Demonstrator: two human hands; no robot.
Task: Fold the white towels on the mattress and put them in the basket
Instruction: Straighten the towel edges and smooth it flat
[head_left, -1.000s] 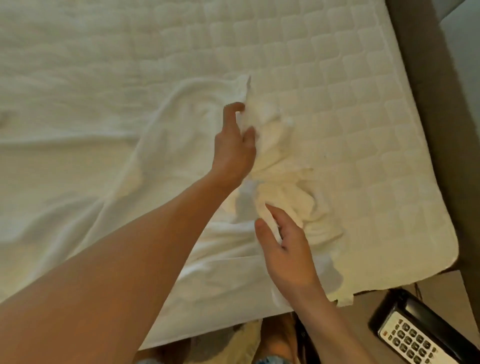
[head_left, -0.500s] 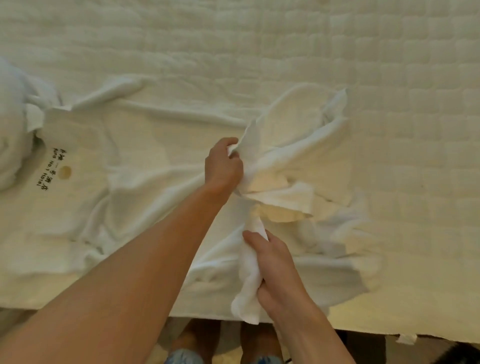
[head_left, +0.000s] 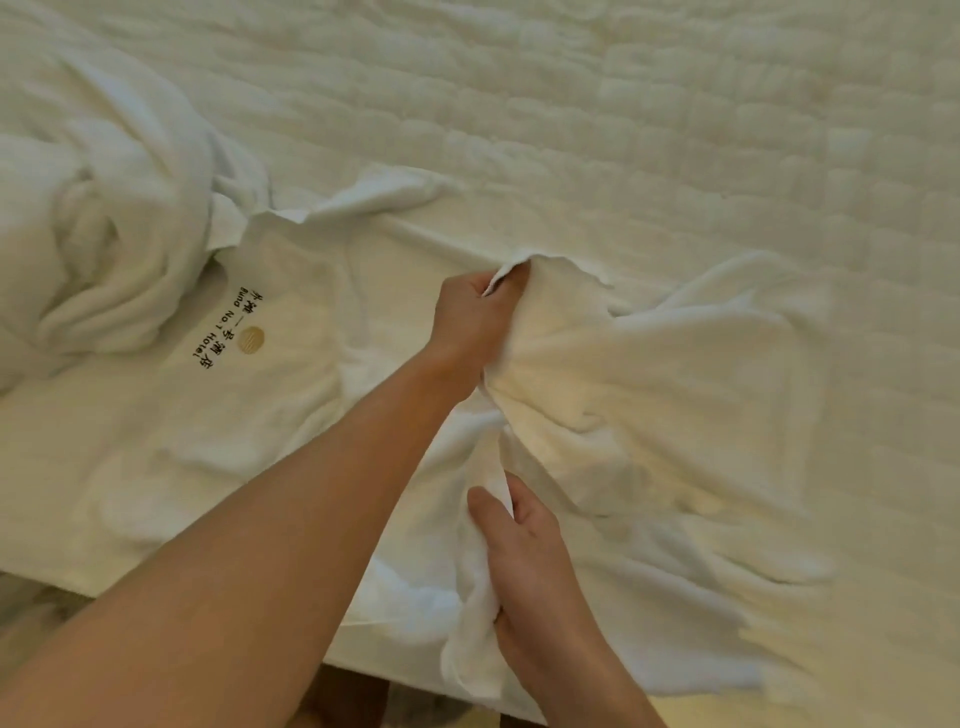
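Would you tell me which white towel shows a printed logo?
The flat towel left of the left hand; the gripped towel and bundled heap look plain.

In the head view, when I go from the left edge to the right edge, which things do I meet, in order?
A crumpled white heap → gold logo on the flat towel → left hand → bunched towel it grips → bare quilted mattress. The right hand overlaps the left one, so it is left out.

My left hand (head_left: 467, 322) has its fingertips buried in the towel (head_left: 649, 374). The fingers of my right hand (head_left: 530, 571) are hidden behind its hanging edge. The heap of towels (head_left: 78, 234) is cut by the left border, and the far mattress (head_left: 623, 104) is blurred.
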